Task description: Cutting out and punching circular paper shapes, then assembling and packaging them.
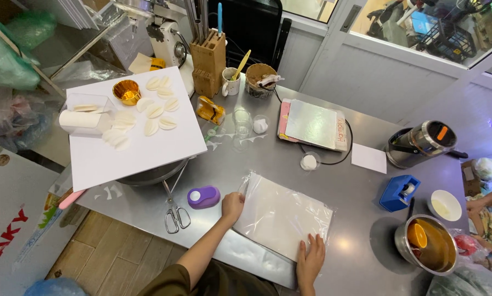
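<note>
The person stood at a steel counter (333, 181) and pressed both hands on a clear plastic sleeve (281, 216) that held a white sheet. The sleeve lay flat near the front edge of the counter, a little turned, with its near corner close to that edge. The left hand (232, 207) rested on the sleeve's upper left corner, its fingers curled down on the plastic; whether it pinched the edge or only pressed on it, I cannot tell. The right hand (310, 256) lay open and flat, palm down, on the near right corner and grasped nothing.

Just beside the left hand stood a purple paper punch (203, 197), and further left a pair of scissors (174, 214) lay near the counter's edge. A white board (147, 148) with pale petal shapes (155, 111) and a gold cup (127, 91) rested on a metal bowl behind them. At the right (well apart from the sleeve) stood a metal pot (428, 244) with brown liquid, a blue tape dispenser (399, 192) and a small white bowl (445, 205).

In my judgement the plastic was smooth on smooth steel, so uneven pressure could make the sleeve slide toward the edge or wrinkle the sheet inside. A wide elbow movement could also push the punch or the scissors off the counter.
</note>
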